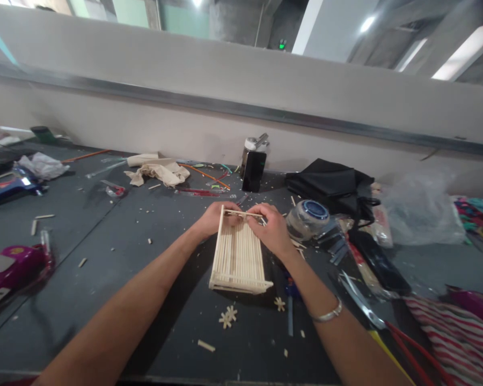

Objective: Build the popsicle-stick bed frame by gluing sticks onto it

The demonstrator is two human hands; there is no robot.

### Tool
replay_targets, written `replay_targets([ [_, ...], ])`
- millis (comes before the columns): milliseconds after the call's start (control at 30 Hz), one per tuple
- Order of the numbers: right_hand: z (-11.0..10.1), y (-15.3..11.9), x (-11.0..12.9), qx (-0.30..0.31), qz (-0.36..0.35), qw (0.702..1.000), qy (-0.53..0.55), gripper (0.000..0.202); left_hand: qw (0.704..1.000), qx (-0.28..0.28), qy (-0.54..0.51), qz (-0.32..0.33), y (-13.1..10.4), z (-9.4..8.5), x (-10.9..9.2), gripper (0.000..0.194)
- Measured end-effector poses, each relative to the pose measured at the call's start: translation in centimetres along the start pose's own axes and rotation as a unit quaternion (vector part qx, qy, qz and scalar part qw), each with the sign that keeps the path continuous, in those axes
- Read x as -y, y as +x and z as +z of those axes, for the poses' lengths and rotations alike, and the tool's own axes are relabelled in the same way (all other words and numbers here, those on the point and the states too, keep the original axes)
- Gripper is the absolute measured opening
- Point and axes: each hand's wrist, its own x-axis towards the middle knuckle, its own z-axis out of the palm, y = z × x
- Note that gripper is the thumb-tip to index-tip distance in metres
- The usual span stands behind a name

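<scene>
Gripping: left hand (221, 219) and right hand (270, 228), fingers narrowed on the far end of the stick frame (241, 252)
Stick frame: mid-clock, over the dark table (161, 316)
Jar (301, 222): two o'clock, lid print unreadable
Phone (254, 171): twelve o'clock, screen dark

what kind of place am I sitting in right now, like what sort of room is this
Probably a shared craft workshop: a dark worktable with scissors, a magenta glue gun, by its look, and scattered wood offcuts, under an unfinished-looking concrete ceiling.
</scene>
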Motion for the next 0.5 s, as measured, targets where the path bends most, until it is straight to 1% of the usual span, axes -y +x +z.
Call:
replay_targets([
  [267, 0.00, -0.02, -0.08, 0.002, -0.001, 1.000, -0.003, 0.006, 1.000, -0.002, 0.013, 0.004, 0.01, 0.04, -0.03, 0.019],
  [500, -0.72, -0.09, -0.06, -0.002, 0.023, 0.999, 0.034, 0.013, 1.000, -0.005, 0.013, -0.006, 0.01, 0.14, -0.23, 0.019],
])
